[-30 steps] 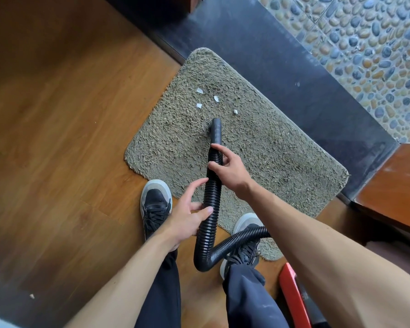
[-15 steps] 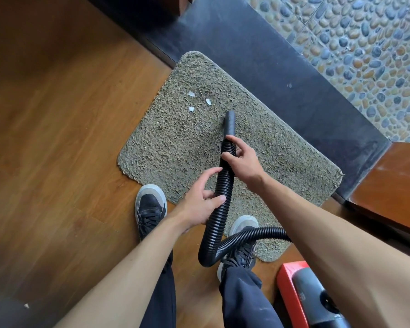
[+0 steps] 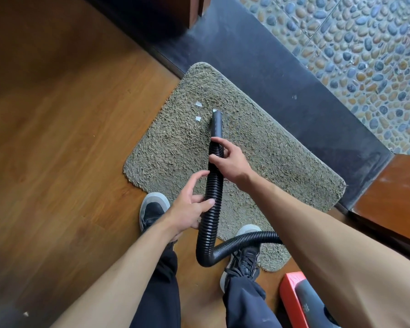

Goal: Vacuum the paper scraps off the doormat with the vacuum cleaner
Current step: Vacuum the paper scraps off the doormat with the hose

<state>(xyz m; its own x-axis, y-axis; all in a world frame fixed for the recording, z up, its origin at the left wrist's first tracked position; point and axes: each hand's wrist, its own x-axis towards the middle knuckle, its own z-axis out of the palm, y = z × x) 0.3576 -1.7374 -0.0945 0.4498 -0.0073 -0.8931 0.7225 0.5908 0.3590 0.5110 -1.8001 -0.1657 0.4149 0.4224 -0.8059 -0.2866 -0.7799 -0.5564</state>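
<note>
A shaggy grey-green doormat lies on the wooden floor. Two white paper scraps rest on its far left part, and a third scrap sits right at the mouth of the black ribbed vacuum hose. The smooth nozzle touches the mat beside the scraps. My right hand grips the hose just behind the nozzle. My left hand holds the hose lower down, fingers loosely curled on it. The red and grey vacuum body stands at the bottom right.
My two black shoes stand at the mat's near edge, the right one on the mat. A dark stone threshold and pebble flooring lie beyond the mat. A wooden ledge is at the right. One small scrap lies on the floor bottom left.
The nozzle has swept left across the mat to the cluster of scraps. The scrap that lay apart on the right is gone from view. Both hands kept their hold on the hose.
</note>
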